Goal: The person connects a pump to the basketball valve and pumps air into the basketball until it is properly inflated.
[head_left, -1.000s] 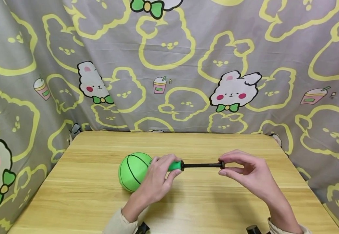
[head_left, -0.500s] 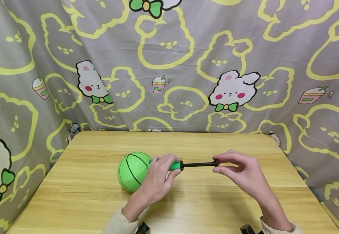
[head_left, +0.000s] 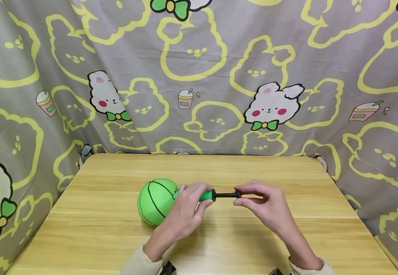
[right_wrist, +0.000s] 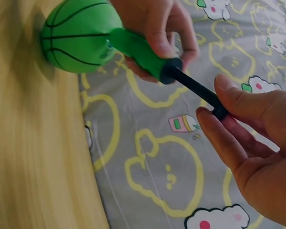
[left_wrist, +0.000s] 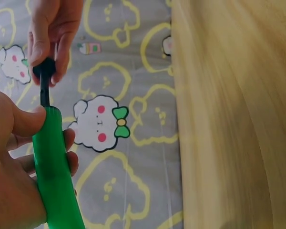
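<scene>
A green hand pump (left_wrist: 57, 162) with a black rod lies level between my two hands. My left hand (head_left: 184, 210) grips its green barrel, fingers over the top and thumb in front. At the barrel's left end is a green ball (head_left: 155, 202) with black basketball lines, partly hidden behind that hand. In the right wrist view the barrel (right_wrist: 138, 52) reaches up to the ball (right_wrist: 76, 36). My right hand (head_left: 267, 204) pinches the black end knob (right_wrist: 220, 112) of the rod (right_wrist: 195, 87) between thumb and fingertips. A short stretch of rod shows outside the barrel.
The wooden table (head_left: 99, 244) spreads under both hands. A grey curtain (head_left: 212, 57) with yellow outlines and white rabbits hangs behind it and along both sides. Dark wrist-worn pieces show by the sleeves at the bottom edge of the head view.
My right hand has moved left with the knob, and the black rod has slid further into the barrel. The left hand and the ball stay nearly in place.
</scene>
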### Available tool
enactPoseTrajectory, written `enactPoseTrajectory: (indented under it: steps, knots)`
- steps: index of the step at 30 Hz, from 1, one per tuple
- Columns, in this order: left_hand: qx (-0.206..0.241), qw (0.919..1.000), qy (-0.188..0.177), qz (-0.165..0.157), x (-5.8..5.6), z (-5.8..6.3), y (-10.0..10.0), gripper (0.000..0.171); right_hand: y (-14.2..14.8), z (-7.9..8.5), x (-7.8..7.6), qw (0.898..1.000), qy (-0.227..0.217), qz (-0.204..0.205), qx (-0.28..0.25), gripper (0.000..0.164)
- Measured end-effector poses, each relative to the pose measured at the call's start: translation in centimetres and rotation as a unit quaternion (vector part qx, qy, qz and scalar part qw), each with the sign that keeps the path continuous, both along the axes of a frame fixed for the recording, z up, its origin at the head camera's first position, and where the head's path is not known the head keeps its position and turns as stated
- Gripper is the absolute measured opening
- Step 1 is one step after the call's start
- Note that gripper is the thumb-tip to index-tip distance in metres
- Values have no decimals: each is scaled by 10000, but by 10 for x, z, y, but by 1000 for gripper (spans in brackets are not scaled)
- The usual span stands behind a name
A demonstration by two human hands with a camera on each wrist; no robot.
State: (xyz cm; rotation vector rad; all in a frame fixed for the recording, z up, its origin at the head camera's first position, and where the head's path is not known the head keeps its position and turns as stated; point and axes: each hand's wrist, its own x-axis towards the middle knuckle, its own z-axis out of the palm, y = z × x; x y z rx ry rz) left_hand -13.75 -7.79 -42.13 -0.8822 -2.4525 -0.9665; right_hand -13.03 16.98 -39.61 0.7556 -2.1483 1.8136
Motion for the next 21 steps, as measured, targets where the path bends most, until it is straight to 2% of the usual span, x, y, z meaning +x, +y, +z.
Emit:
enactPoseTrajectory:
  steps: [12, 21]
  knots:
    - [-55, 9998, 167, -120, 5, -2, 8, 22, -19, -10, 1, 10000, -61, 1, -55, 30]
    - [-68, 9998, 165, -90, 5, -1, 5, 22, -24, -11, 3, 9996, -31, 203, -168, 32]
